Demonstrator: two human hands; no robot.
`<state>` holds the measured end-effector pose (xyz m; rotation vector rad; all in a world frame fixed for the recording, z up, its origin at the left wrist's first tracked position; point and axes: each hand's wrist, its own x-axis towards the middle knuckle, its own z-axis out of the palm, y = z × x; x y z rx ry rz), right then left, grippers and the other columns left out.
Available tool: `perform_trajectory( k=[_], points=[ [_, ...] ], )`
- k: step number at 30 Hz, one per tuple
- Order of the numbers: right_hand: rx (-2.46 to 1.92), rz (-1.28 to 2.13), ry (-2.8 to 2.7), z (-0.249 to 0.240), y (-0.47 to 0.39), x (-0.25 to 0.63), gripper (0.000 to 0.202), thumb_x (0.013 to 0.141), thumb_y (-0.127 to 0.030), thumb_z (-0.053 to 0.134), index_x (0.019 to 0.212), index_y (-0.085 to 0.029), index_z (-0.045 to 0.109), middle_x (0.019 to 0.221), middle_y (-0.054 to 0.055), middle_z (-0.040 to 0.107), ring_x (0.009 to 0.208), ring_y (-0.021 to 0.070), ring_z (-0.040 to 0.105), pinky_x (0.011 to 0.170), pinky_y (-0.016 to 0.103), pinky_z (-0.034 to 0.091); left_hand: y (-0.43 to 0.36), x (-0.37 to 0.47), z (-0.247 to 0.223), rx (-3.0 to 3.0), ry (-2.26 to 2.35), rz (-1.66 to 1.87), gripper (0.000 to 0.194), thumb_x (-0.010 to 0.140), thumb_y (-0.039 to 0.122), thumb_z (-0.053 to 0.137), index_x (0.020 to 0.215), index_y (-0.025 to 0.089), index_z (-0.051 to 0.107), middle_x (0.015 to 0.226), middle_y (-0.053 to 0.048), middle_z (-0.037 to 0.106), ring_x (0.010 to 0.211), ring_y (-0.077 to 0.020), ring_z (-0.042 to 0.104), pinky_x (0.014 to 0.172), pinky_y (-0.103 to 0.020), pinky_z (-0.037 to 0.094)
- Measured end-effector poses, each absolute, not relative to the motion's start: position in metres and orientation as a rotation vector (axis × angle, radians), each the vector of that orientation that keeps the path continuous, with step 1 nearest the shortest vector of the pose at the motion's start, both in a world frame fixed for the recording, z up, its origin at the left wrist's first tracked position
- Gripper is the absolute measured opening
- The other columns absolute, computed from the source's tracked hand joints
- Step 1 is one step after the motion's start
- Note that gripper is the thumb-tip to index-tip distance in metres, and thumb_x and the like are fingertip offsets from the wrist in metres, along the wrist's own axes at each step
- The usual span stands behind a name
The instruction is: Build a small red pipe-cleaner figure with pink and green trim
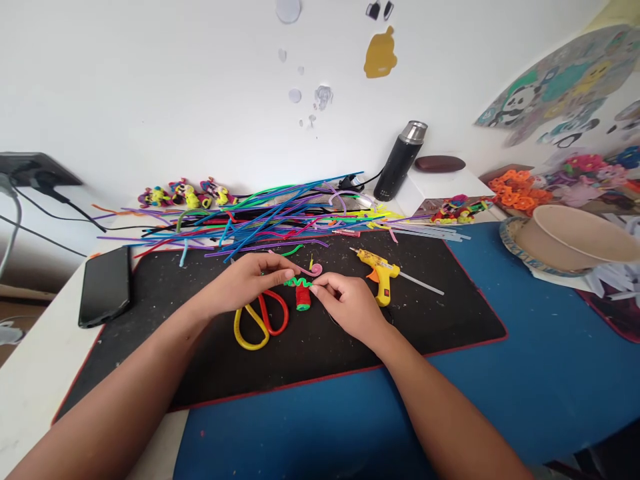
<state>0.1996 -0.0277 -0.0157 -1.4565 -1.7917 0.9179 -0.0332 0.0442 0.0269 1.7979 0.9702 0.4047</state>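
Note:
Between my two hands runs a wavy green pipe cleaner (300, 283), bent in zigzags. My left hand (253, 280) pinches its left end, and the fingertips of my right hand (345, 300) are closed on its right end. Just below it is a small red coil (303, 297) with a green end; I cannot tell whether it touches the zigzag. A pink pipe cleaner with a spiral tip (315, 269) lies behind the fingers. Scissors with one yellow and one red handle (253, 333) rest under my left hand. The yellow glue gun (381, 272) lies right of my right hand.
A heap of coloured pipe cleaners (280, 213) spreads along the wall. At the left edge lies a black phone (106, 285). A black thermos (400, 163) stands at the back, and a beige bowl (585, 237) sits at right. Small colourful figures (187, 193) stand back left.

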Motion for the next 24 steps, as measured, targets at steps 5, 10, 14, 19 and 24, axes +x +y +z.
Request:
perform_trajectory(
  k=[5,10,14,19,24],
  points=[
    [-1.406,1.018,-1.672,-0.019,-0.025,0.202,0.022,0.099,-0.036,0.061,0.089,-0.021,0.073,0.065,-0.003,0.058,0.058,0.0131,0.045,0.057,0.027,0.033,0.047,-0.04,0.029,1.848,0.991,0.385,0.037,0.09,0.048,0.072,0.117,0.022,0.075,0.102,-0.005,0.078,0.093,-0.0217,0.071,0.084,-0.032,0.056],
    [-1.338,1.143,-1.515,-0.02,-0.022,0.202,0.025,0.095,-0.041,0.065,0.085,-0.019,0.071,0.069,-0.002,0.057,0.063,0.0136,0.043,0.06,0.028,0.034,0.045,-0.039,0.024,1.962,1.013,0.465,0.029,0.092,0.044,0.071,0.109,0.022,0.076,0.102,-0.004,0.077,0.092,-0.0209,0.071,0.084,-0.031,0.055],
    [-1.296,1.253,-1.433,-0.018,-0.021,0.202,0.031,0.092,-0.048,0.067,0.084,-0.018,0.069,0.065,-0.003,0.051,0.06,0.0121,0.038,0.056,0.027,0.031,0.044,-0.039,0.02,2.108,1.002,0.558,0.023,0.094,0.043,0.069,0.102,0.022,0.075,0.1,-0.003,0.076,0.089,-0.0191,0.07,0.081,-0.029,0.054],
    [-1.261,1.35,-1.363,-0.016,-0.02,0.203,0.038,0.089,-0.055,0.07,0.084,-0.018,0.068,0.06,-0.006,0.042,0.055,0.0104,0.032,0.052,0.027,0.026,0.045,-0.038,0.017,2.337,0.939,0.629,0.018,0.097,0.037,0.067,0.103,0.022,0.074,0.094,-0.003,0.076,0.087,-0.0194,0.069,0.081,-0.031,0.053],
    [-1.26,1.401,-1.324,-0.017,-0.02,0.203,0.039,0.087,-0.056,0.071,0.086,-0.017,0.068,0.059,-0.007,0.04,0.053,0.0097,0.031,0.051,0.027,0.024,0.045,-0.036,0.013,2.48,0.89,0.64,0.013,0.1,0.029,0.063,0.102,0.02,0.073,0.094,-0.005,0.077,0.087,-0.0202,0.069,0.081,-0.034,0.052]
  ],
)
